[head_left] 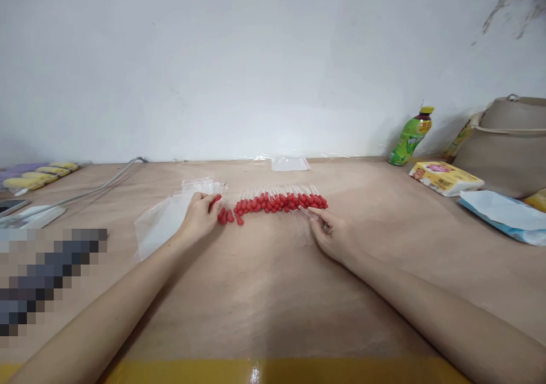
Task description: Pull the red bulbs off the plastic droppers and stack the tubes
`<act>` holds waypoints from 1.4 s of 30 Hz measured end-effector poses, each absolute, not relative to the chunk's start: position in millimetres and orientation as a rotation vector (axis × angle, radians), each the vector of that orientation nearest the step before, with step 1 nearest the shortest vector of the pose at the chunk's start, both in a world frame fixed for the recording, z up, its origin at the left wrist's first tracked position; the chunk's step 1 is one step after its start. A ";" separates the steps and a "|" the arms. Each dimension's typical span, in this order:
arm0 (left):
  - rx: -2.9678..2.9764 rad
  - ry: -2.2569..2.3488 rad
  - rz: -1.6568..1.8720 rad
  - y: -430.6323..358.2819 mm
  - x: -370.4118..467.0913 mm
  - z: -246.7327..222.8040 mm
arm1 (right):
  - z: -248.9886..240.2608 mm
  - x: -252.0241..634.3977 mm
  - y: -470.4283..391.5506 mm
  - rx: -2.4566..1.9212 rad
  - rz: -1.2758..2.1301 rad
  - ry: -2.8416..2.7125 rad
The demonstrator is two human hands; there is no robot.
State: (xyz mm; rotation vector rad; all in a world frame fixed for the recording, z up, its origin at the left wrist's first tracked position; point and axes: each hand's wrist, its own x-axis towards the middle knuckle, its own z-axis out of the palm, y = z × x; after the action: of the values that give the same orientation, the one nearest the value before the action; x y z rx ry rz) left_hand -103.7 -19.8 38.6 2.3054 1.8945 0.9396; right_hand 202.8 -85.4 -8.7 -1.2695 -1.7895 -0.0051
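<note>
My left hand (201,212) is closed on a red rubber bulb (215,201), just above a few loose red bulbs (230,217) on the table. Between the fingers of my right hand (335,233) is a thin clear glass tube (313,215), its tip pointing up and left. A long row of droppers (279,202) lies between and beyond my hands, red bulbs towards me and clear tubes pointing away. Several loose glass tubes (301,228) rest beside my right hand, hard to make out against the table. Clear plastic bags (164,224) lie under and left of my left hand.
A small clear bag (290,164) lies by the wall. To the right stand a green drink bottle (412,136), a yellow tissue pack (446,177), a blue-white packet (505,216) and a beige bag (503,145). A grey cable (113,182) and yellow items (40,174) are at left.
</note>
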 end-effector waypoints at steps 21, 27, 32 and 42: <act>2.730 1.758 0.945 -32.6 -84.6 28.6 | -6.9 192.4 -83.6 -1.249 -0.029 -2.000; 2.815 1.638 1.058 -38.0 -62.7 16.5 | -6.1 193.6 -84.7 -1.251 -0.006 -2.006; 2.868 1.630 1.122 -31.5 -54.7 13.7 | -8.6 194.6 -82.9 -1.203 -0.001 -1.970; 3.027 1.463 1.222 -16.5 -45.6 10.9 | -9.9 196.7 -80.3 -1.264 -0.040 -2.008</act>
State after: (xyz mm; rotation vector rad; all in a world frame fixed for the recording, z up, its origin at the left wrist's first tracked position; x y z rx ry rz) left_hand -45.6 -16.5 10.9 3.0271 1.4632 1.2218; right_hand 196.7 -80.3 -9.9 -1.2642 -2.0084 -0.0401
